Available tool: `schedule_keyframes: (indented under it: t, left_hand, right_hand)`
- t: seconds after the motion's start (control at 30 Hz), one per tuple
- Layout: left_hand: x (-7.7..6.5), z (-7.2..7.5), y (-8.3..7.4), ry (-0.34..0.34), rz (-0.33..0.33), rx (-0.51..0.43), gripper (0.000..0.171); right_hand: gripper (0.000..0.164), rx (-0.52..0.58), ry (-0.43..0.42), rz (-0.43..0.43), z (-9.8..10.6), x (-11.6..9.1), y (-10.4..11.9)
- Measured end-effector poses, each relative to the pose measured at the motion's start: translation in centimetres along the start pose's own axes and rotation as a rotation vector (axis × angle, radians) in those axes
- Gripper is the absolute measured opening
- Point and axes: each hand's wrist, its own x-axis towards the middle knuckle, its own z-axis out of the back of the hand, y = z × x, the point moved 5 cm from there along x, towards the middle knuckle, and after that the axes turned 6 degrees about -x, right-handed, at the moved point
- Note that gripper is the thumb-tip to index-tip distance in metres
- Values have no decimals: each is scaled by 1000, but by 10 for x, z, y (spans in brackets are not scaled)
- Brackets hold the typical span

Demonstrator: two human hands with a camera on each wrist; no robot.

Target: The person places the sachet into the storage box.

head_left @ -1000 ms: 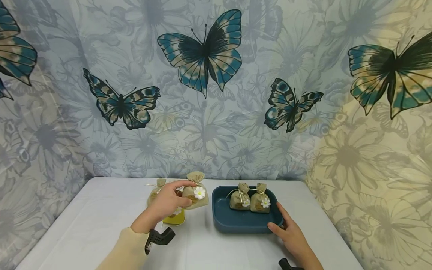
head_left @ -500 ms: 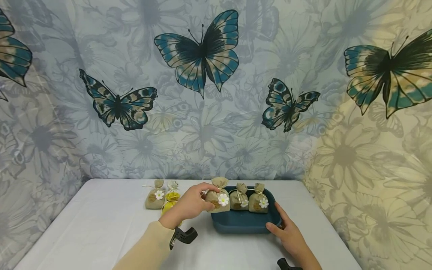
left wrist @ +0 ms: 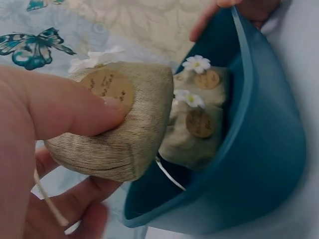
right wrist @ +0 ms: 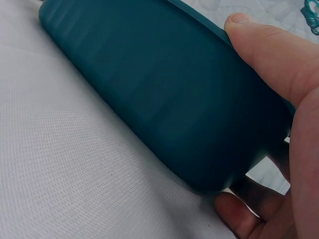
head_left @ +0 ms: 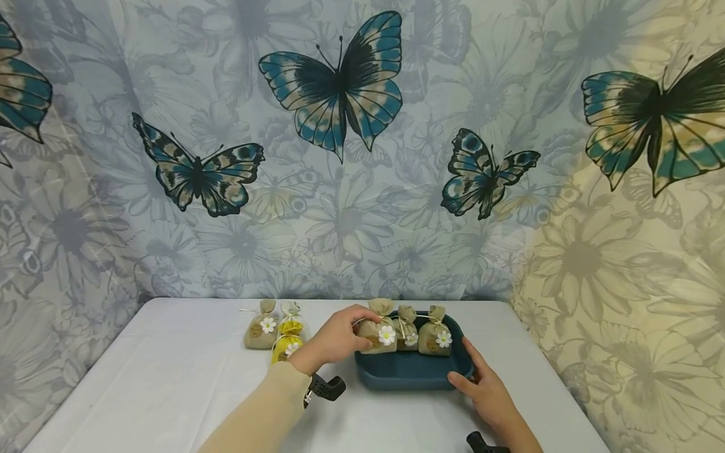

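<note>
My left hand (head_left: 334, 340) grips a beige cloth sachet (head_left: 378, 335) with a white flower and a round brown label. In the left wrist view the thumb presses the label, fingers behind the sachet (left wrist: 144, 114). It hangs over the left end of a dark blue plastic tray (head_left: 408, 380). Two similar beige sachets, one in the middle (head_left: 406, 327) and one to the right (head_left: 435, 333), stand inside. My right hand (head_left: 487, 390) holds the tray's front right corner; in the right wrist view its thumb lies at the rim and the fingers reach round the tray's end (right wrist: 149, 89).
Left of the tray, another beige sachet (head_left: 260, 330), a yellow sachet (head_left: 287, 346) and a whitish one (head_left: 291, 309) stand grouped on the white-covered table (head_left: 141, 377). A butterfly-patterned cloth (head_left: 340, 251) hangs behind the table's back edge.
My left hand has carried the beige sachet rightward, from beside the table group to over the tray's left end. The right hand has stayed at the tray's corner.
</note>
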Motion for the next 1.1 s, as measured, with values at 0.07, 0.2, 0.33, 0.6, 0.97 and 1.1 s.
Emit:
schedule_keyframes:
  t: [0.07, 0.2, 0.33, 0.6, 0.97, 1.1]
  left_hand:
    - [3, -2, 2, 2, -6, 25, 45]
    - [8, -5, 6, 4, 0, 48, 46]
    - [13, -8, 13, 12, 7, 60, 46]
    - [18, -12, 22, 30, -24, 181, 44]
    - [25, -23, 32, 83, -60, 552, 39]
    - [25, -24, 32, 73, -49, 604, 36]
  right_hand:
    - [90, 2, 0, -3, 1, 1, -1]
    - [90, -12, 1, 2, 2, 1, -1]
    - [89, -11, 3, 15, 2, 2, 0]
    - [89, -10, 2, 23, 1, 1, 0]
    - [89, -5, 2, 5, -1, 2, -1]
    - [89, -32, -3, 16, 0, 2, -1]
